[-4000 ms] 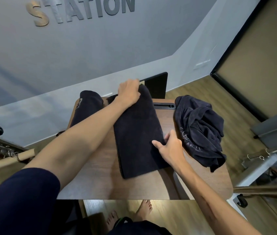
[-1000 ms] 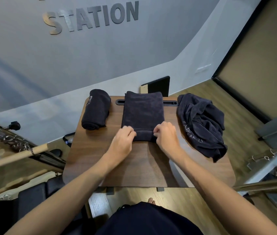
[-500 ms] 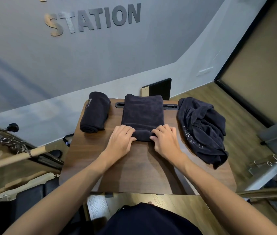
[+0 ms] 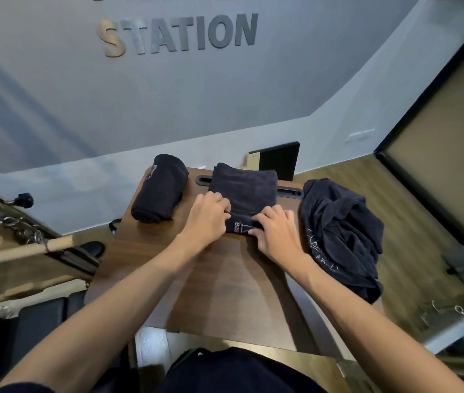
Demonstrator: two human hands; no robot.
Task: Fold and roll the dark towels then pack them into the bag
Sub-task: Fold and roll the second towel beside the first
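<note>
Rolling from its near edge, the folded dark terry towel (image 4: 243, 191) at table centre now shows a thicker roll than moments ago; left hand (image 4: 208, 219) and right hand (image 4: 273, 232) curl around it, advancing toward twelve o'clock.

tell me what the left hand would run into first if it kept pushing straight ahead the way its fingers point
The left hand points away from the person, so it would probably first meet the still-flat part of the middle towel it is rolling. Beyond that lies the slot in the table.
</note>
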